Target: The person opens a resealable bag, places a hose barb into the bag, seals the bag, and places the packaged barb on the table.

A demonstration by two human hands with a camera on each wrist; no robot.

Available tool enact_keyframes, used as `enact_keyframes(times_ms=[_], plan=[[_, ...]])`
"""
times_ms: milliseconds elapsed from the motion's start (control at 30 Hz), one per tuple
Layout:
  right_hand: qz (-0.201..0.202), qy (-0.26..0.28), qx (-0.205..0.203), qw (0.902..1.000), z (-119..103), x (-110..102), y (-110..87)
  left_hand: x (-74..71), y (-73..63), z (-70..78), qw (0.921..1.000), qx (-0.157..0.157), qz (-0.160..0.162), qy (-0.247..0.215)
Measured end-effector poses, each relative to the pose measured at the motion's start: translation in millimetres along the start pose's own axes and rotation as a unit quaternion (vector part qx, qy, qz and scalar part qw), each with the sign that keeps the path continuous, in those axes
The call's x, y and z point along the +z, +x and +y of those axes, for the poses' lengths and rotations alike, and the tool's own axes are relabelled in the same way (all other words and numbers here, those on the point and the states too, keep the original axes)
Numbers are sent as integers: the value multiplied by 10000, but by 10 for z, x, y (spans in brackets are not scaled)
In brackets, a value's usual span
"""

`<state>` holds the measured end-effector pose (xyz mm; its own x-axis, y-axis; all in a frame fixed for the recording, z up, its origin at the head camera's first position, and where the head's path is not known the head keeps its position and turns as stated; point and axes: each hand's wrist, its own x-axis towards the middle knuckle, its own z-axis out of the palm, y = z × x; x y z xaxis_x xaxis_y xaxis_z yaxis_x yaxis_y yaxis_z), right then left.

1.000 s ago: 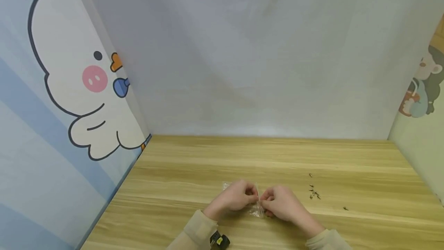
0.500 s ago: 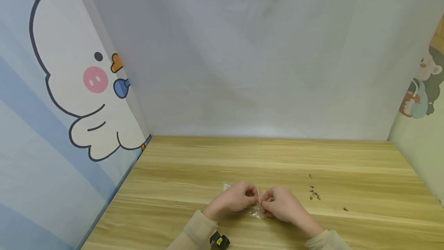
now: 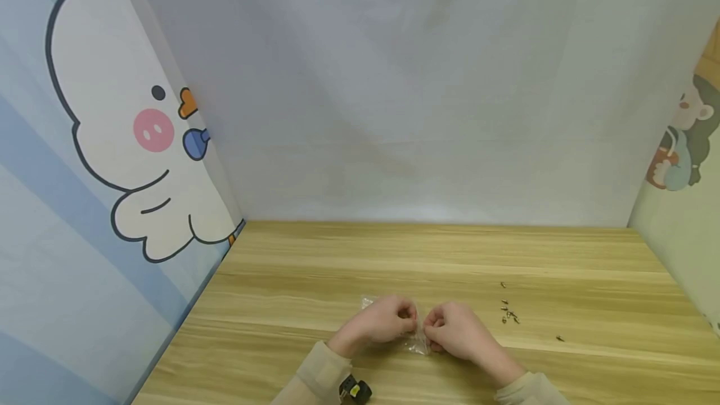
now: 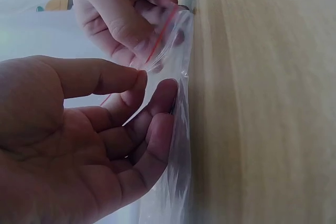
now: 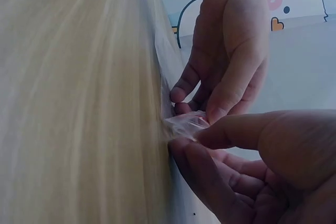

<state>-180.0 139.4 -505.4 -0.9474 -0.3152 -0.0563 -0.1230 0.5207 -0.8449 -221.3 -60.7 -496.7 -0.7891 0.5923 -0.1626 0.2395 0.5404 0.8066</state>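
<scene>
A clear zip-lock bag (image 3: 417, 345) lies low over the table between both hands, and its red seal line shows in the left wrist view. My left hand (image 3: 387, 319) pinches one side of the bag's mouth between thumb and index finger, its other fingers curled against the plastic (image 4: 181, 129). From the opposite side my right hand (image 3: 458, 331) pinches the bag's edge between thumb and fingertips. Crumpled film (image 5: 185, 125) shows between the two hands in the right wrist view. The left hand hides much of the bag from the head view.
Several small metal screw-like pieces (image 3: 509, 314) lie scattered right of the right hand, one (image 3: 559, 338) farther off. A black object with a yellow mark (image 3: 355, 389) is by the left sleeve. The wooden table (image 3: 281, 267) meets a pale wall (image 3: 439, 111) behind.
The fingertips of the two hands have drawn slightly apart, with the bag's mouth between them. The small metal pieces have stayed put.
</scene>
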Motion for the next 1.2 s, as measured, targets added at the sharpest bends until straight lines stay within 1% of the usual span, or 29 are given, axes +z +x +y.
enact_keyframes(times_ms=[133,233,367,533,667,767,933,1067,1100,1200], plan=[[197,-81,-18,9998,-8,14,12,-13,-11,14,9999,-31,-91,-137],[354,-189,13,9992,-16,28,16,-19,-8,18,9998,-36,-117,-138],[521,-474,-64,9975,-25,41,18,-18,2,7,9998,-77,-121,-161],[635,-676,-216,9955,-26,52,17,-18,2,-10,9995,-146,-125,-264],[709,-828,-159,9939,-38,59,6,-29,-11,-9,9994,-170,-142,-260],[772,-952,-140,9924,-42,55,2,-37,-19,-6,9996,-132,-151,-203],[712,-1054,-312,9914,-33,56,9,-42,-29,-7,9997,-18,-157,-203],[580,-1036,-462,9918,-8,64,23,-52,-36,-8,9996,46,-179,-208],[556,-1018,-470,9921,-1,63,26,-59,-35,-7,9997,78,-171,-154],[468,-949,-402,9936,21,54,34,-97,-44,4,9996,61,-21,265]])
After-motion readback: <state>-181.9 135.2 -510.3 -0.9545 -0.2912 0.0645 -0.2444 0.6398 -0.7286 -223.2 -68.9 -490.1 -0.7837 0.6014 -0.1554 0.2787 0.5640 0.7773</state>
